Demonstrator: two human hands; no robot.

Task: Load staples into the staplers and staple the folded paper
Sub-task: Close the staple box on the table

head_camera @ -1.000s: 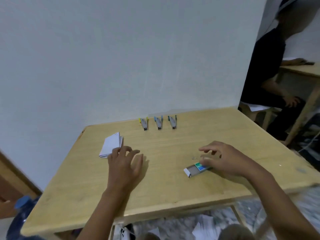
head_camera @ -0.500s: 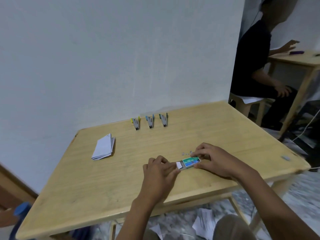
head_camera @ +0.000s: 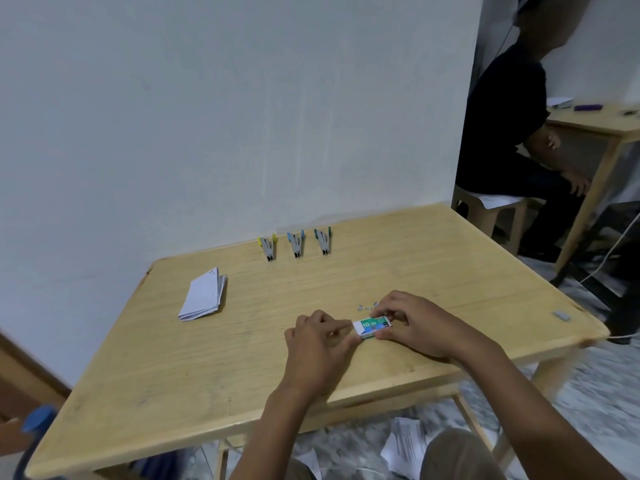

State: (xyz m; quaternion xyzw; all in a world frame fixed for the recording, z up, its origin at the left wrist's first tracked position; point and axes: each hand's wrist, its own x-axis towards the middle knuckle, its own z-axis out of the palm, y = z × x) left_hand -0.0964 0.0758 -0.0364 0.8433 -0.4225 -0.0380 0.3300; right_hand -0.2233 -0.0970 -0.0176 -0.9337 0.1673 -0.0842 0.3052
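Note:
A small green and white staple box (head_camera: 372, 326) lies on the wooden table (head_camera: 242, 358) near its front edge. My right hand (head_camera: 420, 323) grips the box's right end between thumb and fingers. My left hand (head_camera: 320, 348) has curled fingers at the box's left end, with a fingertip on its white inner tray. Three small staplers stand in a row at the table's back: yellow (head_camera: 268, 247), blue (head_camera: 296, 244) and green (head_camera: 323, 241). A stack of folded white paper (head_camera: 204, 294) lies at the left. A few loose staple pieces (head_camera: 366, 306) lie just behind the box.
A small grey piece (head_camera: 561, 315) lies near the table's right corner. A person in dark clothes (head_camera: 502, 126) sits on a stool at the right, by a second table (head_camera: 602, 123). Papers (head_camera: 405, 445) lie on the floor under the table. A blue-capped bottle (head_camera: 36, 419) is at the lower left.
My left hand moved from the table's left side over to the staple box. Both hands now hold the box, and its white tray sticks out less on the left than before.

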